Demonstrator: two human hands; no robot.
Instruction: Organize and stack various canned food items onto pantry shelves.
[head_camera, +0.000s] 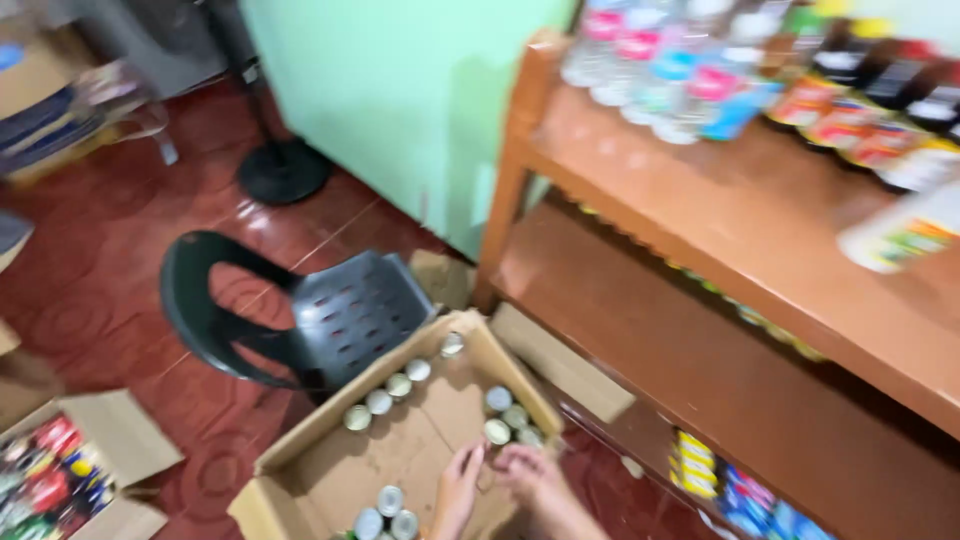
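A wooden shelf unit takes the right half of the view. On its top board stand clear bottles with pink and blue labels and dark bottles with orange labels; small colourful packets lie low down on the bottom level. On the red tiled floor a dark plastic chair stands just behind an open cardboard box. Inside the box, small cans with silver tops stay in three groups: a row along the far wall, some near the right corner, and a few at the near edge. A second, smaller box with mixed packets sits at the bottom left. Both hands are low inside the large box, near the right-corner cans. The left hand and right hand are blurred; I cannot tell if the fingers are closed on a can or only touch it
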